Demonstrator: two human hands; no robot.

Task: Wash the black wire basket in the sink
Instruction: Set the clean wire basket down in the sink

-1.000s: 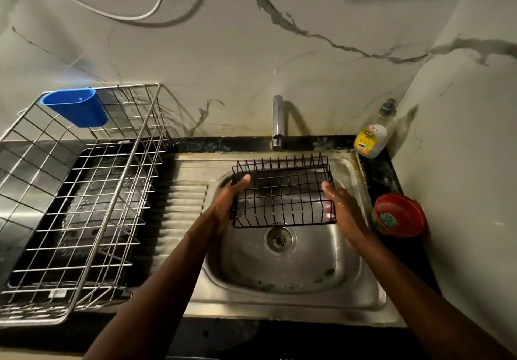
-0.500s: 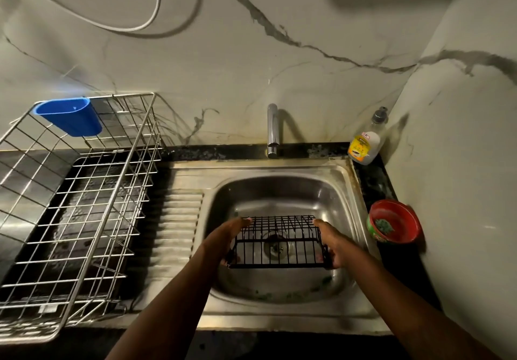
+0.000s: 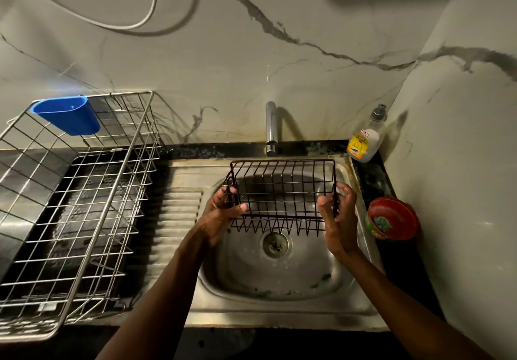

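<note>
Fingers of the left hand (image 3: pixel 221 217) curl round the left end of the black wire basket (image 3: pixel 282 194); the right hand (image 3: pixel 338 220) grips its right end, holding it above the sink (image 3: pixel 279 284), near the tap (image 3: pixel 270 127).

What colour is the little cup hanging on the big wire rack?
Blue. The cup hangs on the rack in the head view.

Dish rack (image 3: pixel 108 206), soap bottle (image 3: pixel 363 141), red bowl (image 3: pixel 405 220)
</note>
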